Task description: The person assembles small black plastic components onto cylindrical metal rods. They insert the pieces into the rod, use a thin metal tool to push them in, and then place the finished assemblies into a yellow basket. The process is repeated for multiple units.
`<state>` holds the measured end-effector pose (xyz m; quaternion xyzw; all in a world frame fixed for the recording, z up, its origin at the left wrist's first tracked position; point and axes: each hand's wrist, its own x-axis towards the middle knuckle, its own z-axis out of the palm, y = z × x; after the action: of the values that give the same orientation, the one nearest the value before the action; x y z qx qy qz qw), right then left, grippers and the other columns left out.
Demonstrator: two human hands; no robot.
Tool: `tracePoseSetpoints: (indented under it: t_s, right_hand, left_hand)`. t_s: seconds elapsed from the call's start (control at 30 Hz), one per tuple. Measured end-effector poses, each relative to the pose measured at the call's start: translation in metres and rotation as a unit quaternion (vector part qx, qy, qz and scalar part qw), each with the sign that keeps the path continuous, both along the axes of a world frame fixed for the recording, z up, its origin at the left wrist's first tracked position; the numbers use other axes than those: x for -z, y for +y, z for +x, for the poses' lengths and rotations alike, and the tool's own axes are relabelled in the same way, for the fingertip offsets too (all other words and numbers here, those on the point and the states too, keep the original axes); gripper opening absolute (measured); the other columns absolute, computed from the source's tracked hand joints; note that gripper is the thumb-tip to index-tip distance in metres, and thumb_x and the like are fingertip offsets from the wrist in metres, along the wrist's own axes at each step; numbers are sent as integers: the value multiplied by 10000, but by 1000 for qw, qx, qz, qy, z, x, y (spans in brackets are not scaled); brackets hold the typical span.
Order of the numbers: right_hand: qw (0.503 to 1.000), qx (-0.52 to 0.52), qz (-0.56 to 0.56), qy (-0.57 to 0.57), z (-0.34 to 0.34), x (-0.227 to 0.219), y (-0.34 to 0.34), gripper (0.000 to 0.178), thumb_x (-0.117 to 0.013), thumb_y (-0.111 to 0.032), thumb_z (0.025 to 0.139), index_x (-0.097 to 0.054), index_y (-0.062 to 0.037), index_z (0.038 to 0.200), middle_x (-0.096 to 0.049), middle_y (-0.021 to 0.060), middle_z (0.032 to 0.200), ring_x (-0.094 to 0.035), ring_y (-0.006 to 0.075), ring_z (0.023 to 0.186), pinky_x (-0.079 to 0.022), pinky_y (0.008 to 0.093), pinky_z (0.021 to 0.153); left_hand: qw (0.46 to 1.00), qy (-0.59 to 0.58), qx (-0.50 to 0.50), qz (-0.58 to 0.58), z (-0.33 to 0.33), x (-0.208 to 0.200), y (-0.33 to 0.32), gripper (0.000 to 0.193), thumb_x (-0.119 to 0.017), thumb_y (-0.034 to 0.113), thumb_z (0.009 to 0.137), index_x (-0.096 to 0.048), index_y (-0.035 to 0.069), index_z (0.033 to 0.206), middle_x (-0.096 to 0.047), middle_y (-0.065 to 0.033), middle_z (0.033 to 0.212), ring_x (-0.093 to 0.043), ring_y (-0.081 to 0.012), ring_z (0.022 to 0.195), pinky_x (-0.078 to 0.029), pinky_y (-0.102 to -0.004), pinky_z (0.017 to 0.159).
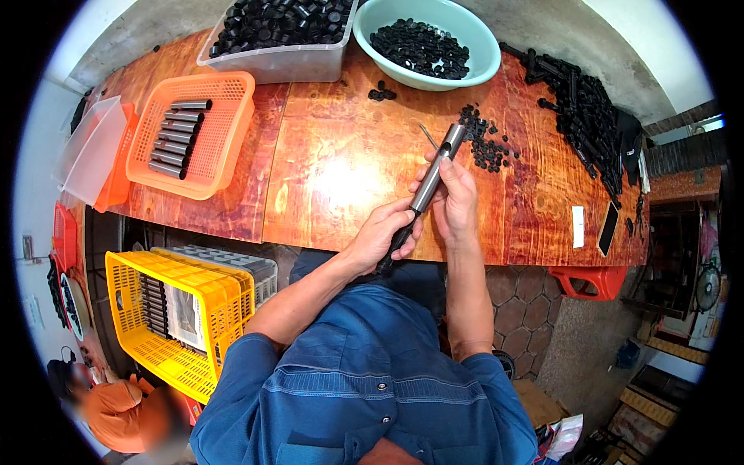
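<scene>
A silver metal tube point(428, 188) with a hole near its upper end is held tilted in front of me, over the table's near edge. My left hand point(380, 234) is closed around the black grip point(400, 236) at its lower end. My right hand point(456, 198) is wrapped round the silver part, thumb lying along it just below the hole. A thin pointed metal piece point(428, 137) sticks out beside the tube by my right fingers; its other end is hidden. Small black round parts point(488, 143) lie loose just beyond the tube's tip.
An orange basket point(242, 101) with several silver tubes stands left. Behind are a clear bin point(310, 70) of black caps and a pale green basin point(484, 50) of black parts. Black rods point(581, 108) are piled right. A yellow crate point(213, 298) sits below; another person point(116, 415) is lower left.
</scene>
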<state>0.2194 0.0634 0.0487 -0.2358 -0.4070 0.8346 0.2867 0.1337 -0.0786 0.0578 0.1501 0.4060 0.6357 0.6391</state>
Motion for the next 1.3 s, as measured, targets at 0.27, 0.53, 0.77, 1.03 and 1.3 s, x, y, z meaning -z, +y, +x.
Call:
tracePoseSetpoints:
  t_s: [0.27, 0.53, 0.77, 1.03, 1.3]
  right_hand:
    - [1000, 7, 30, 0, 0, -2, -3, 374, -590, -320, 1026, -566, 19, 1181, -668, 112, 889, -690, 207, 756, -570, 300, 694]
    - [999, 11, 33, -8, 0, -8, -11, 390, -587, -350, 1027, -548, 8, 1175, -660, 107, 866, -677, 182, 787, -550, 285, 705]
    - [1000, -12, 8, 12, 3, -3, -11, 416, -590, -376, 1022, -542, -4, 1201, -666, 104, 887, -687, 172, 805, -563, 276, 669]
    - [1000, -10, 18, 5, 2, -1, -15, 412, -573, -370, 1032, -538, -1, 1211, -664, 103, 890, -694, 170, 812, -566, 250, 645]
    - [1000, -13, 6, 0, 1, 5, -18, 407, -563, -358, 1037, -536, 5, 1220, -671, 114, 903, -690, 172, 809, -554, 242, 586]
  left_hand:
    - [1000, 26, -7, -13, 2, 0, 1, 346, -380, 151, 1009, -526, 3, 1286, -574, -52, 796, -494, -107, 500, -373, -226, 412]
    - [995, -98, -7, -16, -3, 3, 1, 375, -414, 309, 1072, -546, 22, 1272, -594, -49, 844, -498, -106, 526, -377, -227, 418]
    - [994, -111, 9, -16, -6, 10, -3, 389, -459, 358, 1077, -567, 30, 1254, -597, -37, 888, -511, -101, 547, -387, -221, 432]
    - [987, -162, -4, -18, -6, 11, -4, 361, -468, 353, 1068, -579, 31, 1189, -609, -46, 885, -526, -109, 541, -397, -226, 430]
    - [994, -103, 21, -25, -6, 9, -5, 451, -487, 434, 1059, -585, 21, 1211, -602, -42, 881, -510, -86, 517, -390, -214, 419]
